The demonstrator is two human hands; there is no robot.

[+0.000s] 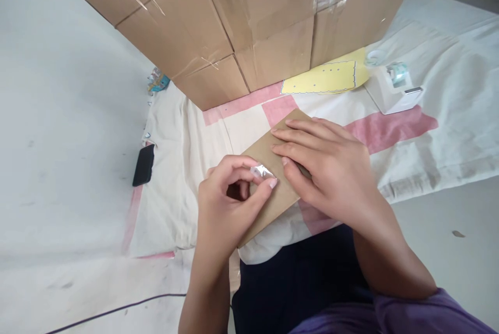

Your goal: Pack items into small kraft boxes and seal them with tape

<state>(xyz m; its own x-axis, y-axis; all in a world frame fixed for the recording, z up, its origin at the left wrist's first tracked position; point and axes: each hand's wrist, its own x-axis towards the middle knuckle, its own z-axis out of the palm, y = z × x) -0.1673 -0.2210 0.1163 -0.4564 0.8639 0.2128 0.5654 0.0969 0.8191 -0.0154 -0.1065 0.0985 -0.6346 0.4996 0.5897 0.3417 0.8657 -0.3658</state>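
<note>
A flat brown cardboard piece (260, 217) lies slantwise on the cloth in front of me. My left hand (234, 194) pinches a small shiny strip of clear tape (263, 171) between thumb and fingers, just over the cardboard's surface. Across the right part of the same cardboard rests my right hand (325, 160), palm down, its fingers stretched out and slightly spread. Part of the cardboard is hidden under both hands.
Taped cardboard boxes (268, 27) are stacked at the back. A yellow sheet (323, 78) lies at their foot, beside a white tape dispenser (393, 90). On the left is a black phone (143, 165). A pink and white cloth (175, 168) covers the work surface.
</note>
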